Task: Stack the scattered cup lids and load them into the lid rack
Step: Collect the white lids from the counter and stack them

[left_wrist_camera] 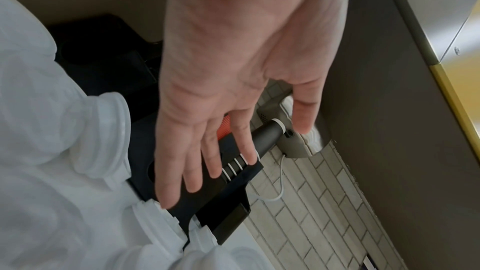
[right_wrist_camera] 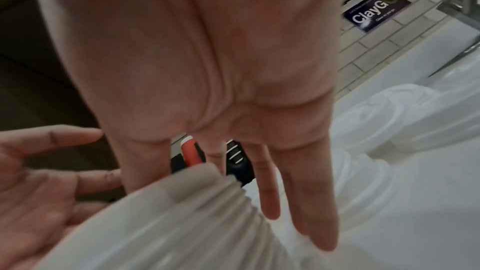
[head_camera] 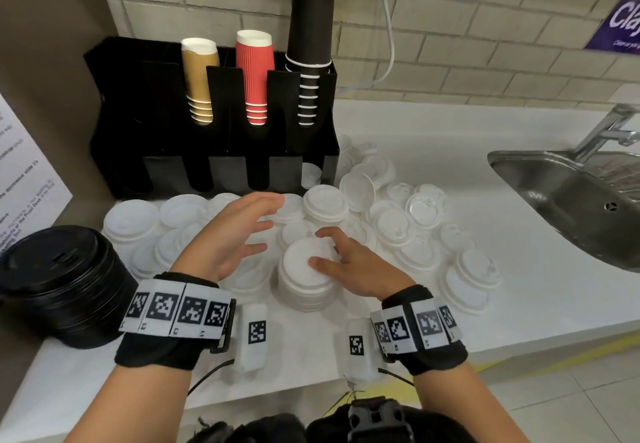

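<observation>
A stack of white cup lids (head_camera: 303,280) stands on the white counter (head_camera: 450,345) in the middle of the head view. My right hand (head_camera: 325,248) rests on it, thumb on top and straight fingers along its far right side; the right wrist view shows those fingers (right_wrist_camera: 270,192) beside the stack (right_wrist_camera: 168,223). My left hand (head_camera: 266,224) hovers just left of the stack, palm toward it, fingers straight and holding nothing. Several loose white lids (head_camera: 394,228) lie scattered around. The black rack (head_camera: 221,169) stands behind them.
The rack's upper slots hold gold, red and black paper cups (head_camera: 254,75). A stack of black lids (head_camera: 59,283) sits at the counter's left front. A steel sink (head_camera: 568,200) with a tap is at the right. A brown wall panel (head_camera: 45,62) borders the left.
</observation>
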A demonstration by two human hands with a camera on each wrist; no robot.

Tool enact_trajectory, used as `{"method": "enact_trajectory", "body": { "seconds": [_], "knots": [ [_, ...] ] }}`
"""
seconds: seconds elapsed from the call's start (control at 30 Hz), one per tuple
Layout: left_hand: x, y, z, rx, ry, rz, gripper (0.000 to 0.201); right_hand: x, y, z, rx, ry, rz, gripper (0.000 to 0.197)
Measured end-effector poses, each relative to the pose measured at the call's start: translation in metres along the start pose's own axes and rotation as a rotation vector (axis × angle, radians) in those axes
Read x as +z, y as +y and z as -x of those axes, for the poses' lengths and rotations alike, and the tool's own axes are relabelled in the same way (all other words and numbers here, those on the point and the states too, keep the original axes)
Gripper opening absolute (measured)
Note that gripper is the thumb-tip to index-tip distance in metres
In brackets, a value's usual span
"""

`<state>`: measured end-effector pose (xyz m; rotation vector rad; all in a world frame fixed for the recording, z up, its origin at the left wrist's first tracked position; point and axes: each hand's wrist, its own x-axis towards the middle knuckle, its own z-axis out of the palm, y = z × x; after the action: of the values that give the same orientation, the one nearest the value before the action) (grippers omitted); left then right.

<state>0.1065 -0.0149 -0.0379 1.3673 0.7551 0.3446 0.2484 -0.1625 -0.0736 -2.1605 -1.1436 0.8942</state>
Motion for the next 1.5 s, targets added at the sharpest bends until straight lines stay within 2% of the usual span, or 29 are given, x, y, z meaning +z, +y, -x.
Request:
{"method": "enact_trajectory", "body": {
  "seconds": [0.07,0.13,0.2,0.23,0.3,0.4,0.5,0.57,0.63,0.7,0.77,0.87,1.0,1.13,1.27,1.33,1.5],
  "knots": [
    [-0.003,0.000,0.000,0.017,0.003,-0.003,0.021,-0.014,0.003,-0.002,0.001,0.088,-0.015,0.046],
    [-0.007,-0.001,0.001,0.040,0.011,0.001,0.020,-0.039,0.012,-0.004,0.013,0.263,0.016,0.038],
    [-0.012,-0.004,0.001,0.058,0.022,0.012,0.018,-0.066,0.025,-0.007,0.067,0.378,0.173,0.036],
    [-0.014,-0.005,0.001,0.064,0.027,0.019,0.017,-0.075,0.031,-0.009,0.098,0.380,0.274,0.040],
    [-0.017,-0.008,0.002,0.072,0.035,0.034,0.016,-0.082,0.036,-0.016,0.124,0.271,0.458,0.062],
    [-0.020,-0.011,0.002,0.072,0.040,0.049,0.016,-0.070,0.030,-0.030,0.015,0.076,0.620,0.086],
    [-0.021,-0.013,0.003,0.072,0.032,0.063,0.016,-0.057,0.027,-0.041,-0.072,0.053,0.756,0.086],
    [-0.022,-0.013,0.003,0.077,0.023,0.064,0.017,-0.060,0.028,-0.038,-0.082,0.073,0.740,0.085],
    [-0.023,-0.013,0.003,0.087,0.020,0.061,0.018,-0.070,0.029,-0.031,-0.031,0.036,0.666,0.089],
    [-0.026,-0.014,0.003,0.093,0.021,0.060,0.018,-0.079,0.029,-0.022,0.082,-0.051,0.649,0.096],
    [-0.027,-0.014,0.003,0.098,0.020,0.062,0.017,-0.081,0.029,-0.016,0.150,-0.068,0.788,0.099],
    [-0.027,-0.013,0.004,0.101,0.016,0.065,0.017,-0.078,0.028,-0.016,0.115,0.014,0.961,0.098],
    [-0.025,-0.012,0.003,0.101,0.010,0.064,0.017,-0.068,0.021,-0.029,0.054,-0.035,0.925,0.100],
    [-0.021,-0.011,0.005,0.102,0.007,0.038,0.017,-0.059,0.016,-0.043,0.038,-0.086,0.973,0.086],
    [-0.018,-0.006,0.007,0.078,0.008,-0.077,0.018,-0.073,0.018,-0.044,0.023,-0.035,0.798,0.080],
    [-0.017,-0.004,0.008,0.075,-0.026,-0.238,0.032,-0.083,0.020,-0.041,0.020,0.001,0.608,0.079],
    [-0.009,-0.012,0.009,0.075,-0.229,-0.752,0.095,-0.091,0.021,-0.028,-0.116,0.123,0.201,0.065]
  ]
}}
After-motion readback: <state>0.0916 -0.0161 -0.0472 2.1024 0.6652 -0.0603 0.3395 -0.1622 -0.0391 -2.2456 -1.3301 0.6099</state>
